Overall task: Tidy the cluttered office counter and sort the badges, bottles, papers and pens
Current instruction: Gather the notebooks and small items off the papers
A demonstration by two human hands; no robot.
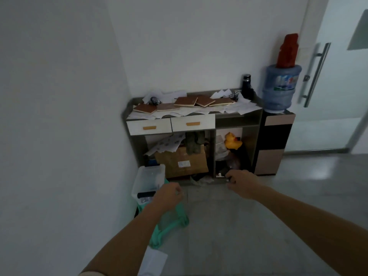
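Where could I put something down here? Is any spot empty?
The countertop is crowded with papers and brown boards. The open shelf right of the drawers looks bare. The floor before the cabinet, right of the green stool, is bare too.

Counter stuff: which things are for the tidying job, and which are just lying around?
For the job: loose papers, brown notebooks, dark bottle, clear plastic bin.

Just lying about: yellow rubber duck, cardboard box, big water jug, green stool.
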